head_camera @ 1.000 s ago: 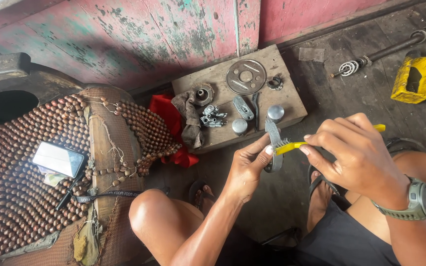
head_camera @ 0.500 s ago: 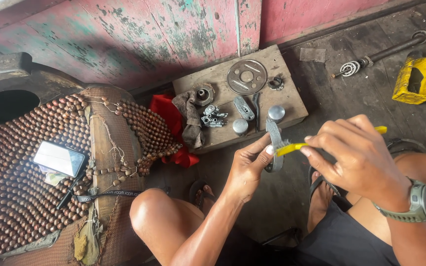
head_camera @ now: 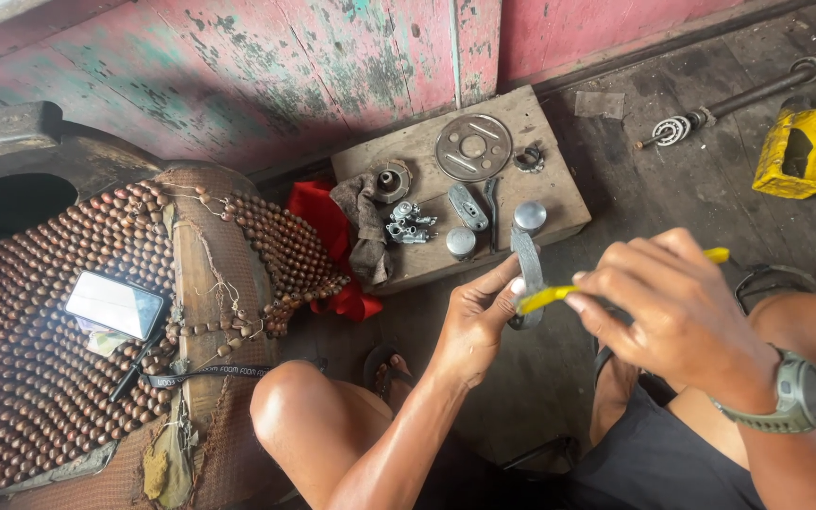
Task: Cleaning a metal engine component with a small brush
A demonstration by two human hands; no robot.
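Note:
My left hand (head_camera: pixel 476 321) grips a curved grey metal part (head_camera: pixel 525 264), holding it upright just in front of the wooden board (head_camera: pixel 559 189). My right hand (head_camera: pixel 677 316), with a grey wristwatch (head_camera: pixel 798 395) on the wrist, holds a yellow-handled tool (head_camera: pixel 550 297) whose tip rests against that metal part; the handle's far end (head_camera: pixel 716 254) sticks out past my fingers. Both hands hover above the dark floor between my knees.
The board carries a round metal disc (head_camera: pixel 472 147), two small silver cylinders (head_camera: pixel 529 216), a small cluster of metal parts (head_camera: pixel 408 225) and a dirty rag (head_camera: pixel 363 222) over red cloth (head_camera: pixel 318 210). A beaded seat cover with a phone (head_camera: pixel 115 304) lies at left. A yellow container (head_camera: pixel 793 151) and a shaft (head_camera: pixel 739 94) lie at right.
Almost nothing differs; my hands stay together on the metal part, with only slight shifts of the fingers and the tool.

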